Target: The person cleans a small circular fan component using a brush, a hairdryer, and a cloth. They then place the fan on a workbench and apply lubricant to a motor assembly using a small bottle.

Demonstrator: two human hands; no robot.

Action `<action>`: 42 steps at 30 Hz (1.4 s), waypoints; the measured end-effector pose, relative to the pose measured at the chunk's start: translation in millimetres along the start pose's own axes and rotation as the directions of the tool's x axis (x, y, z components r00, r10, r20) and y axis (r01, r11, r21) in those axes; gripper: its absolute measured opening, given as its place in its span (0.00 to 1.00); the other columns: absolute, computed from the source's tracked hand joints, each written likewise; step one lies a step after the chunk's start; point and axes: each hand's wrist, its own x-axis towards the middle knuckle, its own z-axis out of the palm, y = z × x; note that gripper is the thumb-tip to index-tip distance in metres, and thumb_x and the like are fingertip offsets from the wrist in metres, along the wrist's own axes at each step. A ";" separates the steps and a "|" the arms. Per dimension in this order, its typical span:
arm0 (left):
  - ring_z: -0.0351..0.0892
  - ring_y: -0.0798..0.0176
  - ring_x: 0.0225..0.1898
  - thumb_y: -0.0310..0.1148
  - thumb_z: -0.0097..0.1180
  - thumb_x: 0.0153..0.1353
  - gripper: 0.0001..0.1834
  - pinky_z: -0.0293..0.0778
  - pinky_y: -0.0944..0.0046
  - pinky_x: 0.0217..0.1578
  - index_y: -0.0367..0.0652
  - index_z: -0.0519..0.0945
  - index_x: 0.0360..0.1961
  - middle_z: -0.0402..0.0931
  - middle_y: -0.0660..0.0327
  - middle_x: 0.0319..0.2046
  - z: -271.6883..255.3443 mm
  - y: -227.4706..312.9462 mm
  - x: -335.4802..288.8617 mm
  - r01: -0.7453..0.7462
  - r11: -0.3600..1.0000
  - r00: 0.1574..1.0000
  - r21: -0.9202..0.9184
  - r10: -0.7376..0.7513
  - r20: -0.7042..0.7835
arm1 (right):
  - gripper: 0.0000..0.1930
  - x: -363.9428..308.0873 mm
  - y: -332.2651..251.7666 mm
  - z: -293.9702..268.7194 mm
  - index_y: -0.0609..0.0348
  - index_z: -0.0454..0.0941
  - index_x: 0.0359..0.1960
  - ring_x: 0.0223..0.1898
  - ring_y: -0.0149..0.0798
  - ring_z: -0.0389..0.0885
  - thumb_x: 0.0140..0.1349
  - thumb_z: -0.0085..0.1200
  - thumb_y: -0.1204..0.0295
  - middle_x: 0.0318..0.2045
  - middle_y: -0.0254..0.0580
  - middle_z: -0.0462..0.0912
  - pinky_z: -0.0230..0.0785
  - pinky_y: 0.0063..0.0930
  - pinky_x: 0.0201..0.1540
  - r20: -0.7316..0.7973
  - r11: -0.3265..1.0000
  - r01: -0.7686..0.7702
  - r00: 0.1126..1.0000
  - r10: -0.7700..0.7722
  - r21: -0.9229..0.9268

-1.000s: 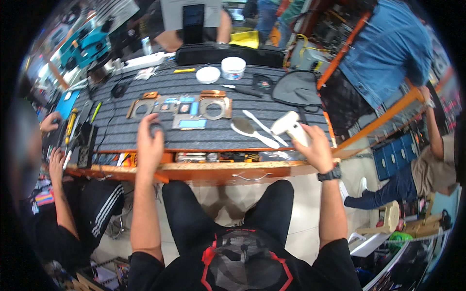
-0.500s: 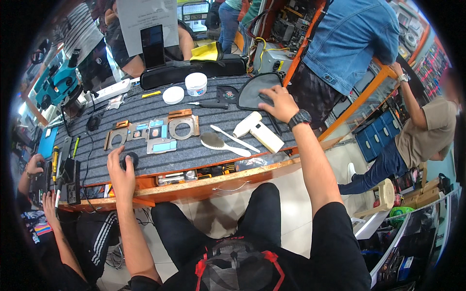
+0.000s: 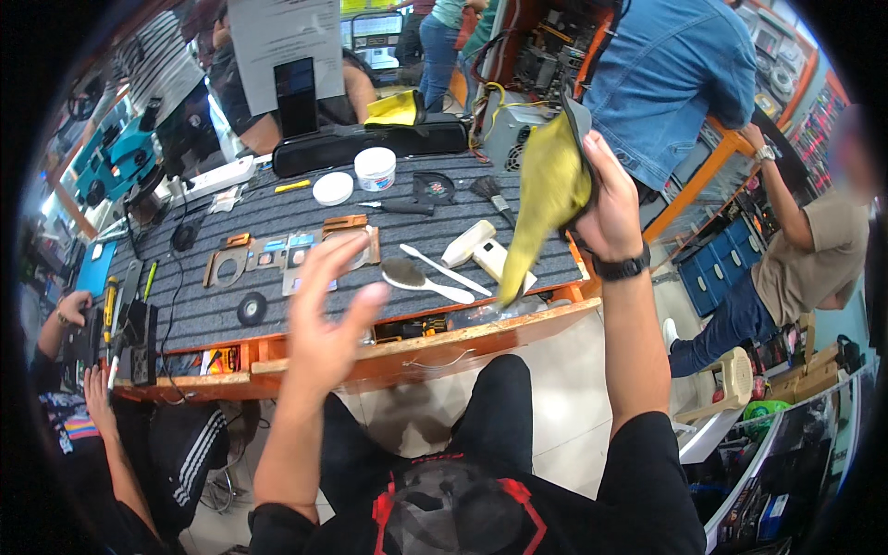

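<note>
We had lifted the yellow cloth [image 3: 548, 190] off the worktop [image 3: 305, 319]; our right hand [image 3: 606, 199] gripped it high above the brushes [image 3: 421, 277]. Our left hand [image 3: 333, 314] had risen too, fingers spread, empty.

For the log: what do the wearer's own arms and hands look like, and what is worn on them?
Both forearms are bare up to short black sleeves at the upper arms. The left hand has no glove, ring or band that shows. The right hand is also ungloved, with a black wristwatch strapped around its wrist. No markings are visible on either arm.
</note>
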 end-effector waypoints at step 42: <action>0.72 0.40 0.61 0.34 0.74 0.40 0.55 0.68 0.53 0.63 0.41 0.56 0.70 0.72 0.40 0.58 57.1 -204.0 196.3 -0.122 0.902 0.971 0.414 0.022 0.239 | 0.21 127.0 158.6 2.2 0.54 0.78 0.55 0.43 0.58 0.78 0.58 0.51 0.77 0.39 0.55 0.76 0.71 0.46 0.48 0.485 0.119 0.471 0.860 0.160 -0.874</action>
